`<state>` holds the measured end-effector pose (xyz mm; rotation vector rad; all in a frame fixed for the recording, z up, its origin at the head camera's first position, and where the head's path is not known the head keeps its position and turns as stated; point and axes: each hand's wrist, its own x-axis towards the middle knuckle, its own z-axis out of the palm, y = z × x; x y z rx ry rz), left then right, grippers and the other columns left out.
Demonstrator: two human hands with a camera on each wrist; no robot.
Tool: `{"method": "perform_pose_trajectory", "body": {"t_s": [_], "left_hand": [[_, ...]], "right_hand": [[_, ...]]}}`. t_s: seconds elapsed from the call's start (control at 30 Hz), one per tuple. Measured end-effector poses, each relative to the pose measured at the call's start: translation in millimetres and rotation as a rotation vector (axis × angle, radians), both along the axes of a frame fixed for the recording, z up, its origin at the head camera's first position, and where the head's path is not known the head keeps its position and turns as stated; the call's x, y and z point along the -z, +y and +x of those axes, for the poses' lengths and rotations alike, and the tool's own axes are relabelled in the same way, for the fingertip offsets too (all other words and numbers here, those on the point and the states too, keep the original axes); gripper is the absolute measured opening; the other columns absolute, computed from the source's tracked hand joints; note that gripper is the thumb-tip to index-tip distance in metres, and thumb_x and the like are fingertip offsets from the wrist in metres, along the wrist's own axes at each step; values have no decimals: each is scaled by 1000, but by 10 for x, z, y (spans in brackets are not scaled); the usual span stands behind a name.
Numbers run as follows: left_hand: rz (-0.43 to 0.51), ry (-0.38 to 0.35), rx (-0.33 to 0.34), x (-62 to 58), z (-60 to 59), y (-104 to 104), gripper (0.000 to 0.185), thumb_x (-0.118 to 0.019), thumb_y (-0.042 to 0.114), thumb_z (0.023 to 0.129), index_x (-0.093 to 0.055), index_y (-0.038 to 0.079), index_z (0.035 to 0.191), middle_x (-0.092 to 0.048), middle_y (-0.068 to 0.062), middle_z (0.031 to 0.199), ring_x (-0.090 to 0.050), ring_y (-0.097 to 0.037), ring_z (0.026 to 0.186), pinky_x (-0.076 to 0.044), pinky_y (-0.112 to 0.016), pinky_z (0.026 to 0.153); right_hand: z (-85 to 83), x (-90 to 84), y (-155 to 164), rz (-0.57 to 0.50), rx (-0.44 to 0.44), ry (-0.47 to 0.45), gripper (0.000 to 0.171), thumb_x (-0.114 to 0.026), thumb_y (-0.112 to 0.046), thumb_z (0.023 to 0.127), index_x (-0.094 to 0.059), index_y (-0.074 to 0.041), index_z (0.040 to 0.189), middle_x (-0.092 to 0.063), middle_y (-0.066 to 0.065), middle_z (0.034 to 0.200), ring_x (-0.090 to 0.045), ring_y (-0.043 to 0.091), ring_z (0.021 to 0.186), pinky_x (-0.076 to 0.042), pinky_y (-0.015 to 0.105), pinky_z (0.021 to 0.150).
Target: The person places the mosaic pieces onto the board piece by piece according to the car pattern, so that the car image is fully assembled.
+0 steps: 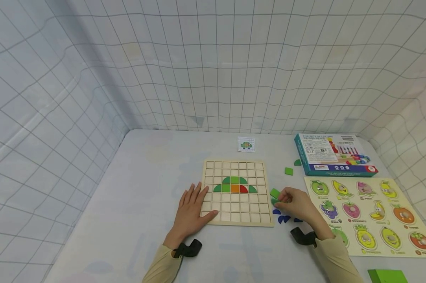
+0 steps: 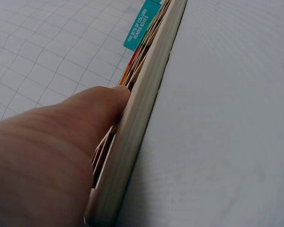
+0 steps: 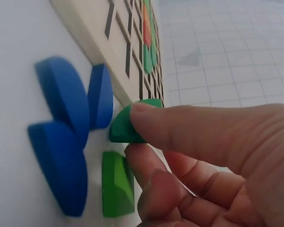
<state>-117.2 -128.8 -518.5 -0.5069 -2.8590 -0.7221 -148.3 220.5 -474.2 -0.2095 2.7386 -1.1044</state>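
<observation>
So this is mid-build on the square wooden grid board (image 1: 237, 192), sitting dead centre of the head view. A little dome of tiles is already in the middle cells: green curved and square ones with one orange square and a red quarter-round.

The right hand (image 1: 297, 204), just right of the board's lower right corner, is pinching a dark green quarter-round wooden tile (image 3: 128, 124) between thumb and fingertip. In the right wrist view that tile is at centre frame, right beside the board's edge; I can't tell whether it's lifted off the table or not. A lighter green square tile (image 3: 117, 183) lies just below it, and three blue rounded wooden tiles (image 3: 66, 132) are clustered at the left of that frame.

The left hand (image 1: 193, 208) lies flat with straight fingers on the board's lower left corner, holding nothing, just steadying it.

My read: this is the pick-up step for the next piece. The next move probably calls for carrying the tile over the board, turning it so the curve faces the right way against the small pattern card (image 1: 246, 144) above the board, and dropping it squarely into one cell.
</observation>
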Motion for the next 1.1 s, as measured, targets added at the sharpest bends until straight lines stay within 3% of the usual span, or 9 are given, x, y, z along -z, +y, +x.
{"method": "perform_pose_trajectory", "body": {"t_s": [0.3, 0.7, 1.1], "left_hand": [[13, 6, -1, 8, 8, 0, 80, -61, 53, 85, -37, 8, 146, -24, -17, 153, -13, -34, 141, -8, -49, 111], [22, 1, 10, -10, 9, 7, 80, -62, 51, 85, -36, 8, 147, -23, -17, 153, -12, -33, 142, -7, -49, 111], [29, 22, 14, 13, 9, -7, 79, -63, 50, 85, -37, 8, 147, -24, -18, 152, -14, -34, 141, -8, -50, 111]], "right_hand": [[26, -31, -207, -77, 4, 123, 15, -74, -8, 80, -59, -7, 82, -55, -1, 69, -48, 15, 58, -39, 26, 48], [-67, -31, -934, -178, -182, 165, 13, -74, -8, 80, -62, -11, 83, -54, -6, 68, -47, 10, 58, -41, 23, 51], [-201, 9, -1426, -226, -238, 156, 7, -73, -11, 83, -67, -11, 80, -58, -8, 70, -51, 8, 57, -44, 23, 53]]}}
